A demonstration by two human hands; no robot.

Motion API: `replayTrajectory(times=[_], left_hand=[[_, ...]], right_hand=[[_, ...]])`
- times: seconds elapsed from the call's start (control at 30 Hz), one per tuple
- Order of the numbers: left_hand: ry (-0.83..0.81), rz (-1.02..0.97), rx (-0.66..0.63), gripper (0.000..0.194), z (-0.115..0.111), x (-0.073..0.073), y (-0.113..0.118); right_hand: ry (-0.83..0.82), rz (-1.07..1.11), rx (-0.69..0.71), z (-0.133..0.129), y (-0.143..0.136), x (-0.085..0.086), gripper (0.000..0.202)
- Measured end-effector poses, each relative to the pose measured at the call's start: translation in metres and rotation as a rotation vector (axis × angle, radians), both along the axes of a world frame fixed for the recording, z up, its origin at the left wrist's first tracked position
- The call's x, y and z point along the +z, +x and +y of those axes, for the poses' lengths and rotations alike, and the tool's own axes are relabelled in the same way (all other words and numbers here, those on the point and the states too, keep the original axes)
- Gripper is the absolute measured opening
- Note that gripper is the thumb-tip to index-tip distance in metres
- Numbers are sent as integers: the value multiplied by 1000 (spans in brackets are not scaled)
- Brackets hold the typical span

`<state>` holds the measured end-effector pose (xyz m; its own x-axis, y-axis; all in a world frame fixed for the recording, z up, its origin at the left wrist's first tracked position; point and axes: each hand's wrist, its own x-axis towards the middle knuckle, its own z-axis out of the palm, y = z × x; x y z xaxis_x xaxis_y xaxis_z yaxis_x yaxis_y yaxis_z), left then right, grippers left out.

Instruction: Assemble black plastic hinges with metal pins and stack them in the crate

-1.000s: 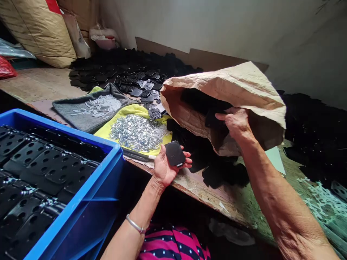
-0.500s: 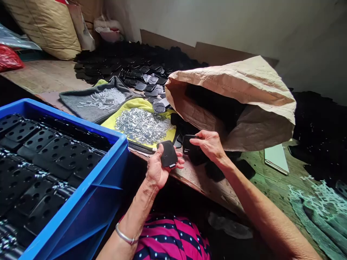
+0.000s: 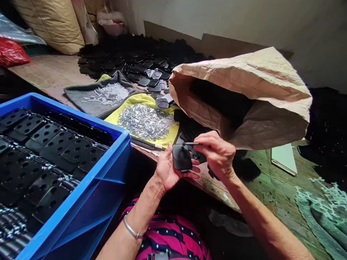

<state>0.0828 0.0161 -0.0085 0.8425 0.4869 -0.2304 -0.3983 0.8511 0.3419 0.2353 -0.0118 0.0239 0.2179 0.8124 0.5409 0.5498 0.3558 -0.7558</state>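
My left hand is palm up and holds a black rounded-square plate, its thumb at the plate's upper left edge and its fingers under it. My right hand pinches a second, thin black piece, seen edge-on, at the top right of that plate. Behind the hands, small silvery metal pieces lie heaped on a yellow cloth. White strips lie on a grey cloth.
A blue crate of black perforated parts stands at left. A large open brown paper sack lies at right. A heap of black plates spreads behind the cloths. A pale box lies right of the sack.
The view has shifted slightly. My right hand has turned its black piece from face-on to edge-on and brought it against the plate in my left hand.
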Motion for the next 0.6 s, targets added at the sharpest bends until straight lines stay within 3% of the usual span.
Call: replayTrajectory(times=[0.13,0.27,0.33,0.4,0.5,0.6], left_hand=[[-99,-9,71,69,2,2,-3],[-181,84,160,65,3,5,-7],[-192,123,207,60,2,6,-8],[-155,157,288,50,0,6,-6],[23,173,532,36,-6,5,1],[150,209,687,38,-18,-1,9]], right_hand=[[205,-217,224,-21,-13,-18,18],[298,-466,275,-33,-14,-34,33],[282,-446,240,-36,-16,-35,32],[215,-292,134,-36,-21,-33,25],[34,142,-171,-29,-35,-30,6],[-120,643,-408,-16,-52,-29,16]])
